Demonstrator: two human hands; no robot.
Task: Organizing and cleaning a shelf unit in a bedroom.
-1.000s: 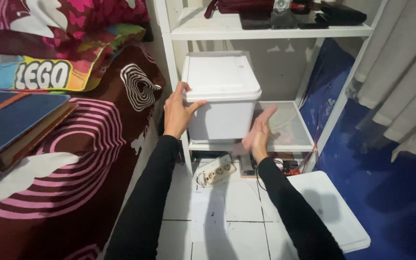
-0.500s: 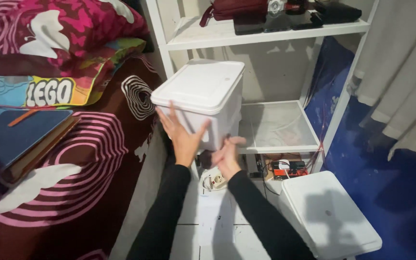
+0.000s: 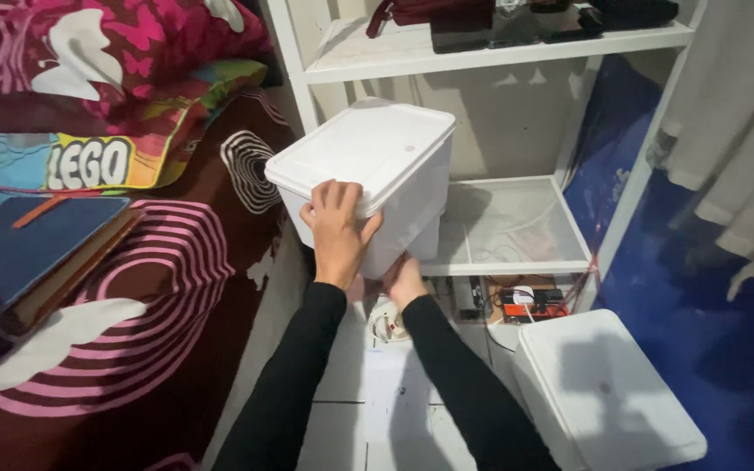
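Since half a second ago your left hand (image 3: 338, 228) is shifting from an open reach to curling its fingers over the near rim of the white lidded box (image 3: 368, 179), and your right hand (image 3: 403, 281) is sliding further beneath its base. You are now carrying the box clear of the white shelf unit (image 3: 503, 266), tilted, just in front of the middle shelf and beside the patterned bedspread (image 3: 141, 305). Your left hand is clamping on the lid edge; your right is pressing up under the bottom, though its fingers are hidden, so I cannot tell how far they are closing. Judging by its look, the box is stiff, smooth plastic and likely slippery, with unknown weight inside, so you are best gripping under the rim lip and supporting the base. A second white box (image 3: 608, 392) is sitting on the tiled floor (image 3: 394, 384), near a power strip (image 3: 387, 324)
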